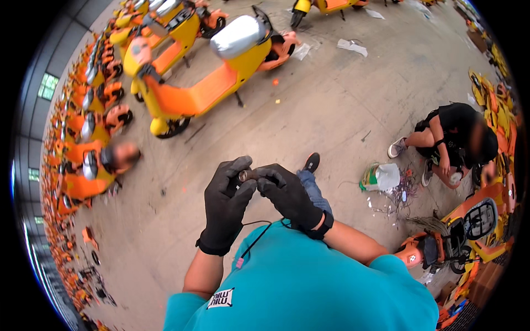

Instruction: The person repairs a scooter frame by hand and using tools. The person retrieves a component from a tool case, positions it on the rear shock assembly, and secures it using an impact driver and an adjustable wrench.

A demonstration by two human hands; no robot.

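Note:
Black gloves cover both my hands, raised together before my chest. Between the fingertips is a small brownish metal part (244,175) with a shiny round end; its exact kind is too small to make out. My left hand (225,199) is closed around the silvery end, thumb and forefinger pinching. From the other side, my right hand (288,194) grips the brown end with fingers bent together. A thin black cord (253,241) with a pink end piece hangs over my teal shirt (309,276), below the hands.
A yellow and orange scooter (207,91) stands ahead on the concrete floor (326,105). Rows of similar scooters (83,143) line the left. At right a person (455,132) crouches near a green and white sack (381,176) and scattered wires (406,187). Another scooter (458,237) is close at lower right.

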